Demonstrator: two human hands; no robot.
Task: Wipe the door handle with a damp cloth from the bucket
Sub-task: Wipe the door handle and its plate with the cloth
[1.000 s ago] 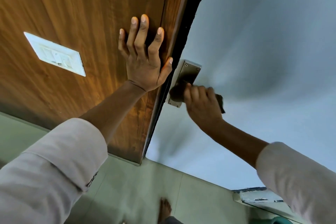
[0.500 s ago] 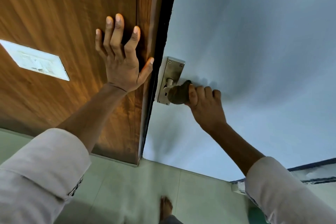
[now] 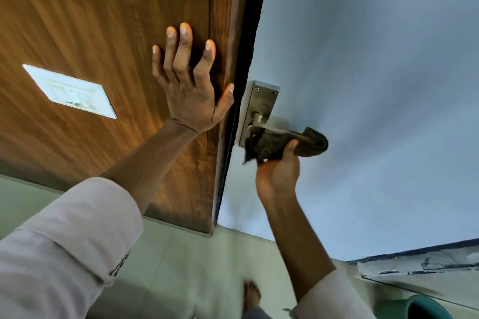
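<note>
Right hand (image 3: 278, 173), palm up with arm raised, grips the cloth (image 3: 285, 144) against the underside of the door handle (image 3: 269, 127). Left hand (image 3: 193, 88) rests flat, fingers spread, on the wooden panel (image 3: 103, 21). The bucket (image 3: 427, 308) sits on the floor, lower right.

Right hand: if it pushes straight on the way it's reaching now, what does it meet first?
The right hand reaches up with the cloth in its grip, and the cloth already wraps the door handle's lever. So the lever comes first, probably with the blue door face just behind; depth there is hard to judge.
</note>
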